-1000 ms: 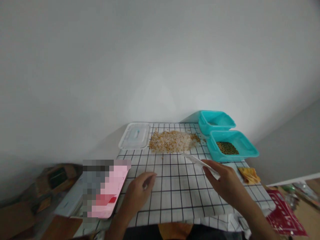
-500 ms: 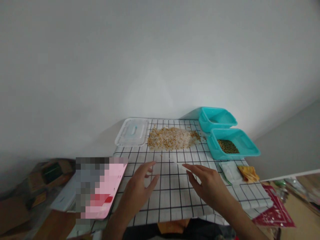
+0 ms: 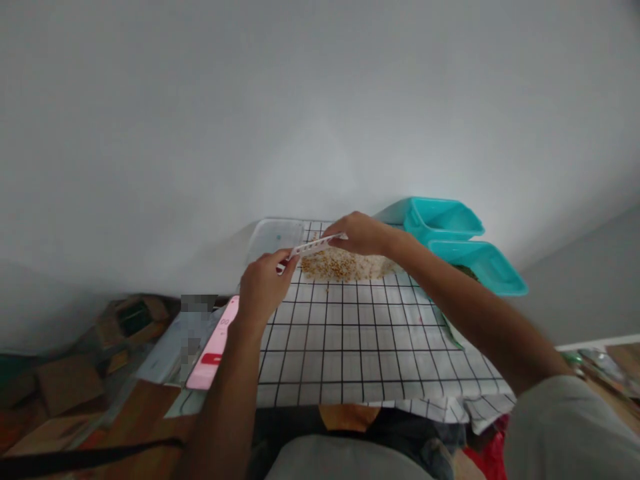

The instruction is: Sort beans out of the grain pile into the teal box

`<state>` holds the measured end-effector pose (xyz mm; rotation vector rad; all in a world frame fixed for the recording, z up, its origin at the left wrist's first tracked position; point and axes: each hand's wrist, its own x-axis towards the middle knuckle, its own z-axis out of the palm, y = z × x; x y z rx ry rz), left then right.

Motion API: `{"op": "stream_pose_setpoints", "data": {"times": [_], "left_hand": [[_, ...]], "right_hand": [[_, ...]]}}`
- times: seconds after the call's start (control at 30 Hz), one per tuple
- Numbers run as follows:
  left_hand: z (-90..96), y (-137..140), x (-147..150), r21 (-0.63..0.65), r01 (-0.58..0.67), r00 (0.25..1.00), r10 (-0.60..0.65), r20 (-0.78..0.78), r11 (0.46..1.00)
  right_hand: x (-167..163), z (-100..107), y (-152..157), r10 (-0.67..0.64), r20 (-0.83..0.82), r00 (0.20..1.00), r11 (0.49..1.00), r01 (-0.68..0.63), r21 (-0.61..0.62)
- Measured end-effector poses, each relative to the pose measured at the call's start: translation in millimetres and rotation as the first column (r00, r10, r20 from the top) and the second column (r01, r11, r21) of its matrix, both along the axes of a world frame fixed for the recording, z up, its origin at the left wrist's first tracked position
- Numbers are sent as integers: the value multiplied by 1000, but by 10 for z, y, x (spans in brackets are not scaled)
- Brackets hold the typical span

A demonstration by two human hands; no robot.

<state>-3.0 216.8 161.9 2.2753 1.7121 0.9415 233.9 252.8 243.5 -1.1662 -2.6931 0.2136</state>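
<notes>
A thin white strip with a row of holes (image 3: 317,246) spans the gap between my hands; its exact kind does not show. My left hand (image 3: 266,283) pinches the near left end. At the far right end, my right hand (image 3: 357,233) grips it from above. Just beyond and below the strip lies a spread pile of yellow kernels and pale grains (image 3: 345,268) on the checked cloth (image 3: 345,340). Behind my left hand is a clear plastic lid (image 3: 273,237), partly covered by it.
Two turquoise tubs (image 3: 445,217) stand at the back right; the nearer tub (image 3: 493,267) holds dark green grains, mostly hidden by my right arm. A pink phone-like screen (image 3: 213,357) lies by my left forearm. Cardboard boxes (image 3: 70,387) sit low at left. A wall rises behind the table.
Both hands have moved forward from the near cloth to the grain pile, the right one also leftward. The left hand, open before, has closed on the white strip. The view has shifted slightly.
</notes>
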Motion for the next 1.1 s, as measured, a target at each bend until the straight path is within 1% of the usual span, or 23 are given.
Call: {"op": "stream_pose_setpoints", "data": {"times": [0.07,0.17,0.27,0.37,0.43,0.5,0.6,0.7,0.8,0.9,1.0,1.1], "left_hand": [[-61,-114,-20,24,-49,995,51,-80,998],[-172,-297,28,1,-59,992,59,-115,998],[-253,-420,66,-29,-79,992,76,-97,996],[-284,-471,27,-29,-104,992,101,-81,994],[-297,-468,-18,-30,-122,992,121,-32,992],[-317,-435,-44,-34,-127,990,129,49,991],[-352,-332,-14,-37,-96,986,100,130,995],[-351,-172,82,-32,-29,984,34,177,999],[-308,50,194,-8,71,968,-67,240,997],[-276,315,289,7,178,941,-173,290,984],[-295,559,352,5,263,913,-250,323,965],[-354,718,373,-8,318,893,-296,339,948]], "right_hand": [[-90,46,230,20,100,995,1000,-18,-20],[-238,51,421,57,147,987,997,-49,-57],[-345,36,421,113,150,982,993,-104,-64],[-385,54,331,152,154,976,988,-150,-25],[-375,76,299,150,175,973,988,-153,4],[-337,86,318,128,190,973,991,-132,6],[-215,70,403,79,184,980,996,-73,-41],[-10,55,432,22,176,984,997,-10,-72],[259,61,345,-38,174,984,995,53,-82],[518,32,205,-137,115,984,979,153,-138],[682,-85,97,-257,32,966,949,258,-181],[723,-253,48,-322,-6,947,930,316,-186]]}}
